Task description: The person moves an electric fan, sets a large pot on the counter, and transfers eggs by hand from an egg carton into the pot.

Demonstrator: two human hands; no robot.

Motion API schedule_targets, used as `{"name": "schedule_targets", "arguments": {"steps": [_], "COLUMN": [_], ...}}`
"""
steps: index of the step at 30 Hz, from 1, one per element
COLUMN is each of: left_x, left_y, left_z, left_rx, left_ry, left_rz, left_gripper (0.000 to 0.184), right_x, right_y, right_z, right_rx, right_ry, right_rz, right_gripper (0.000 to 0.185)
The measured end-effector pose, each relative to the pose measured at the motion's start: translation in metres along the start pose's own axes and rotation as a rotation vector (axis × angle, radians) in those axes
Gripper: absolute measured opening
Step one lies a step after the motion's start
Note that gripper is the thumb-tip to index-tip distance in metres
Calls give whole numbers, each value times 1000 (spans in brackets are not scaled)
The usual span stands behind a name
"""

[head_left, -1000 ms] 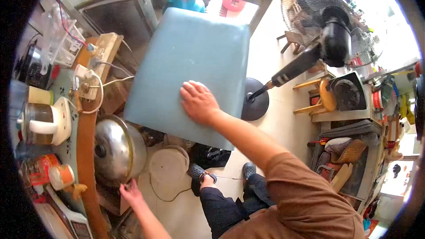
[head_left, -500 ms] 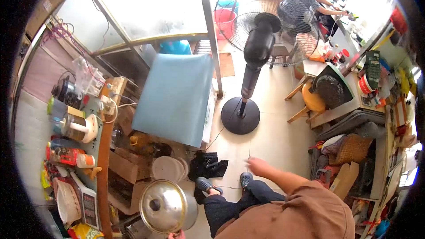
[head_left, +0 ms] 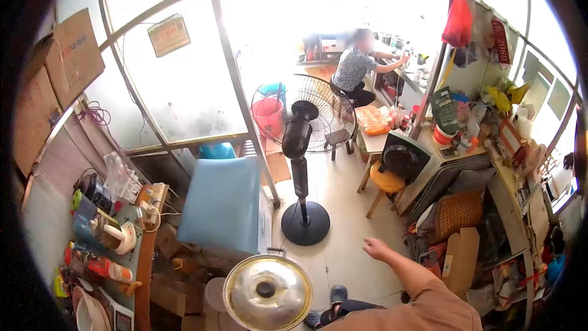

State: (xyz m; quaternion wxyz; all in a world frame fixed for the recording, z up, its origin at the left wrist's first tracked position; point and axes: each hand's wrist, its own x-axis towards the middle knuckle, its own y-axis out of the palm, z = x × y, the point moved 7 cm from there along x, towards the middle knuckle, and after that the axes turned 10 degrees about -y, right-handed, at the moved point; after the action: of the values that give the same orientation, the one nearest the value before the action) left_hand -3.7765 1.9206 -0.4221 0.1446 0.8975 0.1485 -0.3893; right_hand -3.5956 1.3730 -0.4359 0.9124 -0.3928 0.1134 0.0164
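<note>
The right hand (head_left: 377, 249), half curled, seems empty, apart from the round, dome-lidded, shiny metal pot (head_left: 268, 291); the left hand is unseen, its hold I cannot tell.

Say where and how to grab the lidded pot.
Likely by the far loop handle, right hand coming from the open right: the handle juts clear of the lid. The knob would probably lift only that; any near handle is out of view.
</note>
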Motion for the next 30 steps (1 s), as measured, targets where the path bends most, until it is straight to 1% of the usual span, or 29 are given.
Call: {"name": "schedule_targets", "arguments": {"steps": [2,4,5,7,8,9,10,11,13,14,15,16,17,18,19,20,21,23,24,25,27,29,30], "left_x": [3,11,14,27,16,-1,-12,5,18,27,34,25,15,2,-3,4,12,22,26,29,28,38,54], "left_y": [23,50,70,101,125,156,178,193,225,241,252,277,304,328,349,364,374,396,408,422,448,471,479], "left_z": [-6,-8,-12,-3,-18,-34,-36,-33,-28,-24,-25,-33,-42,-51,-56,-53,-53,-50,-48,-50,-53,-57,-53], "left_rx": [100,148,162,-39,-27,-23,-24,-8,-14,-10,1,26,27,84,137,180,179,268,291,290,391,436,455], "left_ry": [96,164,173,-31,-34,-94,-153,-130,-88,-113,-142,-136,-138,-161,-173,-183,-166,-166,-181,-179,-191,-183,-177], "left_rz": [47,105,111,183,175,146,115,151,222,234,249,313,315,308,304,351,354,389,418,429,437,458,461], "left_gripper": [14,14,14,14,14,14,14,16,12,6,1,3,3,4,5,6,6,7,9,9,12,19,21], "right_x": [29,41,50,68,70,72,75,72,60,69,70,68,60,60,71,79,80,69,68,62,53,39,33], "right_y": [-15,-29,-25,-29,-29,-31,-38,-61,-97,-106,-107,-139,-173,-185,-186,-183,-195,-198,-207,-210,-211,-208,-207], "right_z": [58,109,106,104,96,84,70,66,41,10,-11,-26,-33,-50,-76,-93,-102,-122,-135,-150,-180,-209,-217], "right_rx": [68,233,245,-34,-23,70,160,165,202,294,304,94,-130,-128,116,354,356,784,778,753,728,756,747], "right_ry": [-103,-117,-117,-315,-307,-282,-259,-256,-143,-58,-45,-162,-284,-284,-192,-104,-120,62,57,97,142,312,322], "right_rz": [-12,67,53,-155,-153,-153,-150,-140,-8,-12,0,-323,-652,-656,-453,-241,-249,-15,-28,-21,1,105,121], "right_gripper": [47,50,50,50,50,50,50,50,49,45,45,40,36,36,35,34,34,31,31,27,24,25,25]}}
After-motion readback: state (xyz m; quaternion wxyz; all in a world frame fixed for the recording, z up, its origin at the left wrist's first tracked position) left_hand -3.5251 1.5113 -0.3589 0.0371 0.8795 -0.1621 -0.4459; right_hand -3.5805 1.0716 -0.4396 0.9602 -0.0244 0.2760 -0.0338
